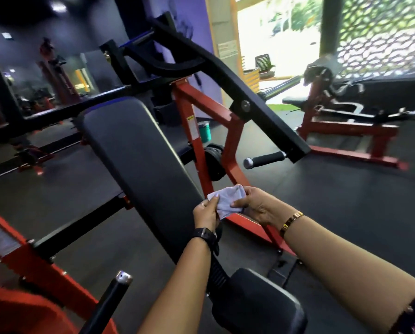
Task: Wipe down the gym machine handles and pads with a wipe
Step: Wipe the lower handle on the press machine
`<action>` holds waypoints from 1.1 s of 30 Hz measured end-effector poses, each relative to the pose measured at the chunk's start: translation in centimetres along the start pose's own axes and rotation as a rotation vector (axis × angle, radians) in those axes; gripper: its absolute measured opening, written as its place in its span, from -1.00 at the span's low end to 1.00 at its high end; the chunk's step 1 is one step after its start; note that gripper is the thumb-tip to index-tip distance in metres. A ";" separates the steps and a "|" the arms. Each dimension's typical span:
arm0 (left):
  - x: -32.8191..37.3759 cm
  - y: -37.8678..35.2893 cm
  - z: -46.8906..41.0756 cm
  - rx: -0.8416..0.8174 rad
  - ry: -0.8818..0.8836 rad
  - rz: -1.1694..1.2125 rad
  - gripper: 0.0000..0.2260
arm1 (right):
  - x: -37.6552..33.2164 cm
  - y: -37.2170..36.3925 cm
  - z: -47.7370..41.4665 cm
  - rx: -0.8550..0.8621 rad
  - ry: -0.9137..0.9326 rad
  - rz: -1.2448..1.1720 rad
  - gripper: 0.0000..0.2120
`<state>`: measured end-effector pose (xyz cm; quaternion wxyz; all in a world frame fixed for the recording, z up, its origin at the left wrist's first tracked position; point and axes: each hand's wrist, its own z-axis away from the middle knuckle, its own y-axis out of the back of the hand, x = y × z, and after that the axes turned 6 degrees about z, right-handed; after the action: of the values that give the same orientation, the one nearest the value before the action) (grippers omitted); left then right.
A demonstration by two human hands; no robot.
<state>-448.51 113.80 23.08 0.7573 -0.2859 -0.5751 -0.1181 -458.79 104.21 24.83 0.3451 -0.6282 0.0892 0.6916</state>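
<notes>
Dark rubber flooring [346,201] surrounds the machine, where the wipe [227,200] hangs just beside the back pad [139,150], fingers of the left hand [206,214] and right hand [254,206] pinching its opposite edges (seemingly refolding it before wiping), the handle [265,159] well beyond.

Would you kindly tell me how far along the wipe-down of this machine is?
Nothing shows as wiped yet. In hand: left hand and right hand both pinch the wipe beside the back pad. Left, by the look: back pad, seat pad and the black handle.
</notes>
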 end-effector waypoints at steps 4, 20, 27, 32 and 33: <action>-0.7 -2.6 0.1 -0.102 0.055 0.054 -0.81 | -0.4 2.3 2.2 0.063 0.012 -0.042 -0.56; -5.1 -9.4 3.8 -0.513 0.280 0.127 -0.91 | 1.1 9.4 9.3 0.379 0.090 -0.283 -0.73; -5.9 -13.8 3.8 -0.558 0.376 0.091 -0.86 | -0.3 14.0 8.8 0.419 0.055 -0.363 -0.75; -6.3 -18.9 3.1 -0.541 0.436 0.120 -0.68 | -2.7 19.3 7.7 0.355 -0.011 -0.431 -0.79; -6.5 -20.4 3.0 -0.528 0.438 0.131 -0.67 | -3.4 20.6 7.4 0.338 -0.023 -0.429 -0.78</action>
<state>-463.29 97.99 23.54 0.7686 -0.4762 -0.3291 -0.2724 -477.01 91.77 23.05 0.5847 -0.5585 0.0642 0.5849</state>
